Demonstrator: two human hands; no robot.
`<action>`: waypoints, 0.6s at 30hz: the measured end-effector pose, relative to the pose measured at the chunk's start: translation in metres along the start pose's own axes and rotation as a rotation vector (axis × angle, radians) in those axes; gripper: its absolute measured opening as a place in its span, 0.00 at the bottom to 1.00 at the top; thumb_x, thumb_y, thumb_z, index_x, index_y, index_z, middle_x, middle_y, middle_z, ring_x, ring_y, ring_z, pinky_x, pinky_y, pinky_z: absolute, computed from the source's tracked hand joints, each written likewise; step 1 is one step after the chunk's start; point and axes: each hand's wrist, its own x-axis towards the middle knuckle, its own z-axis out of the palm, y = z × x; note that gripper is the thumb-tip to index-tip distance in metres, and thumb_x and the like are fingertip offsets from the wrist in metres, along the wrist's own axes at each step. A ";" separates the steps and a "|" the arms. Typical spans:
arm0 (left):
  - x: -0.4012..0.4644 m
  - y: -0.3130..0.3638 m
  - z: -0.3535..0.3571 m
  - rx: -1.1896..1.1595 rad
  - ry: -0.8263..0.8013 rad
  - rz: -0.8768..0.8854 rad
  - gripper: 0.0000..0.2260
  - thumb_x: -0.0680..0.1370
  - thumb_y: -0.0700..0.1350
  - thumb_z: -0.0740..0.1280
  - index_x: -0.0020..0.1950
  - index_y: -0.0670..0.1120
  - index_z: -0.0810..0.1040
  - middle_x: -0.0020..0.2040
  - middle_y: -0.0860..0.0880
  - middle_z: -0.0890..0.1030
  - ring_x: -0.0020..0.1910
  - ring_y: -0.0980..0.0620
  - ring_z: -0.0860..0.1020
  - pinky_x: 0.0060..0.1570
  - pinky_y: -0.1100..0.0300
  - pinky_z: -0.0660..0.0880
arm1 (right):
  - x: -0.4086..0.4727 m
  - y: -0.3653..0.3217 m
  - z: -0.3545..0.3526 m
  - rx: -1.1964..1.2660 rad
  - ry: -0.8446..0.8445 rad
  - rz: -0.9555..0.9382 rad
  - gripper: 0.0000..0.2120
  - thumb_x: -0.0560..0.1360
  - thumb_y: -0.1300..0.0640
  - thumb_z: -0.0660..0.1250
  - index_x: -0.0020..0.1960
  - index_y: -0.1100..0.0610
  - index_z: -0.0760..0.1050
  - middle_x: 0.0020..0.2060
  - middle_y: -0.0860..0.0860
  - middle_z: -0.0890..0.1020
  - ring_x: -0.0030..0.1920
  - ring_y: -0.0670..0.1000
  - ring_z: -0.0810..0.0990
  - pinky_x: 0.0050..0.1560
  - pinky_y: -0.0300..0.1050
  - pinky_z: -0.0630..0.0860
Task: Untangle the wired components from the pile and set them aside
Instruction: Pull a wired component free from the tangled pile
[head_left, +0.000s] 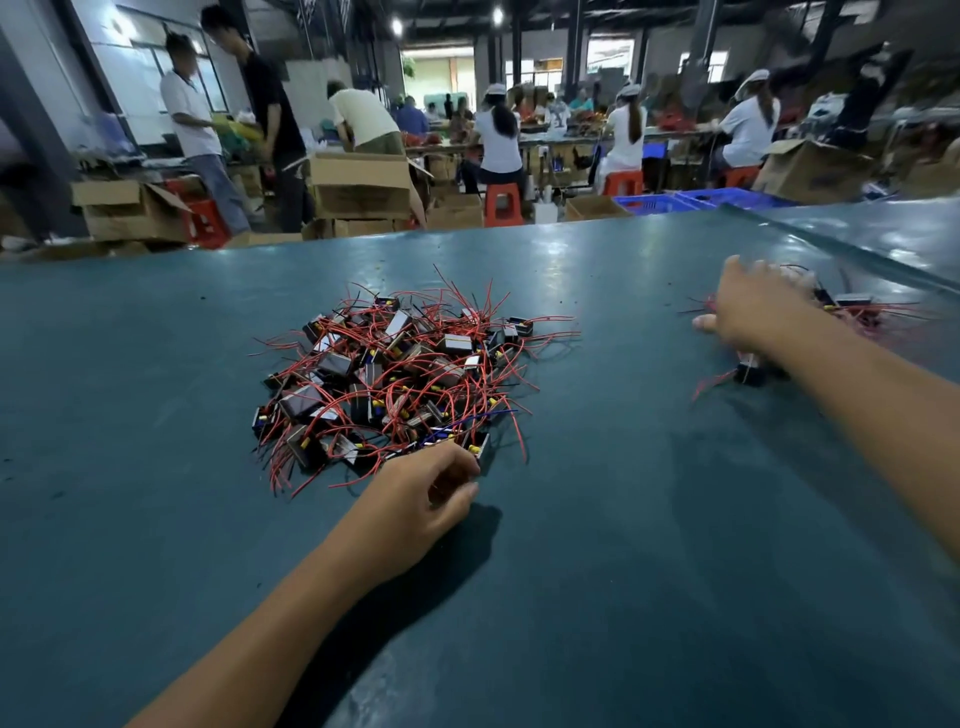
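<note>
Red-wired boxy components heaped mid-table on smooth teal table | left hand curled at heap's near edge, grasp cannot be told | right hand blurred over the set-aside cluster, finger state cannot be told

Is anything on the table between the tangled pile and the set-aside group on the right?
Nothing visible: bare green table separates the pile from the set-aside group, where the right hand rests. The left hand is at the pile's near edge.

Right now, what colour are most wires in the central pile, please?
Mostly red wires, a few black and blue, in the head view.
</note>
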 end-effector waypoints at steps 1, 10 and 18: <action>0.000 0.000 0.000 0.004 -0.005 0.002 0.04 0.79 0.46 0.69 0.52 0.53 0.78 0.45 0.61 0.80 0.45 0.60 0.78 0.46 0.63 0.77 | -0.004 -0.011 0.002 -0.023 0.051 -0.056 0.34 0.77 0.42 0.67 0.74 0.61 0.61 0.70 0.62 0.70 0.71 0.63 0.68 0.71 0.64 0.62; 0.003 -0.008 -0.005 0.130 0.149 -0.036 0.07 0.78 0.39 0.70 0.52 0.50 0.78 0.46 0.59 0.78 0.45 0.61 0.76 0.45 0.67 0.74 | -0.114 -0.122 0.037 0.511 -0.186 -0.812 0.11 0.77 0.44 0.69 0.48 0.52 0.77 0.44 0.48 0.83 0.44 0.48 0.81 0.45 0.43 0.75; 0.007 -0.021 -0.013 0.276 0.225 -0.114 0.12 0.77 0.42 0.72 0.60 0.46 0.78 0.54 0.53 0.76 0.49 0.55 0.75 0.53 0.59 0.75 | -0.155 -0.164 0.053 0.308 -0.044 -0.762 0.26 0.73 0.34 0.67 0.57 0.54 0.71 0.49 0.50 0.80 0.51 0.54 0.78 0.49 0.50 0.77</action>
